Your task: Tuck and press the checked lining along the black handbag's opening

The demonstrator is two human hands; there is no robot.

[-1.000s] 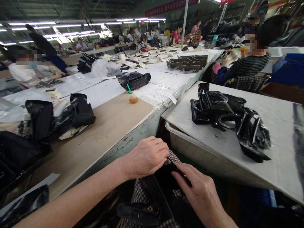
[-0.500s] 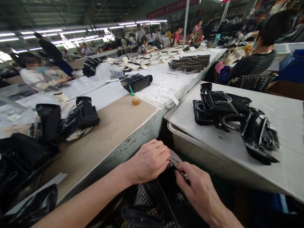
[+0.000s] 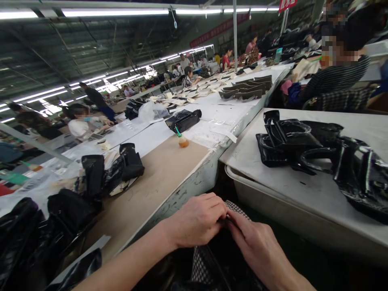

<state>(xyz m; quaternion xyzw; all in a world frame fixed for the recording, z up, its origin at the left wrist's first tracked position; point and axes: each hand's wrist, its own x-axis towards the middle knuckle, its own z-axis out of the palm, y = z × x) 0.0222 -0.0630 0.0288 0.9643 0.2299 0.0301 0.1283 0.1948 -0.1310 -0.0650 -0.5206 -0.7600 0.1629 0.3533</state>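
My left hand (image 3: 197, 220) is curled closed in my lap, its fingertips pinching the top edge of a black piece (image 3: 222, 246) that lies over checked fabric (image 3: 201, 264). My right hand (image 3: 257, 246) meets it from the right, fingers pressed together on the same edge of the black piece. Both hands sit below the corner where two tables meet. Most of the black piece is hidden by my hands and the frame's lower edge.
A long table (image 3: 163, 169) runs left with black glossy bags (image 3: 115, 169), a black pouch (image 3: 183, 119) and a small amber bottle (image 3: 182, 141). The grey table (image 3: 291, 190) at right carries a pile of black shiny parts (image 3: 318, 149). Other people work at the far tables.
The view has tilted up and shifted right. My hands have drawn closer together until the fingertips meet on the black piece's edge.
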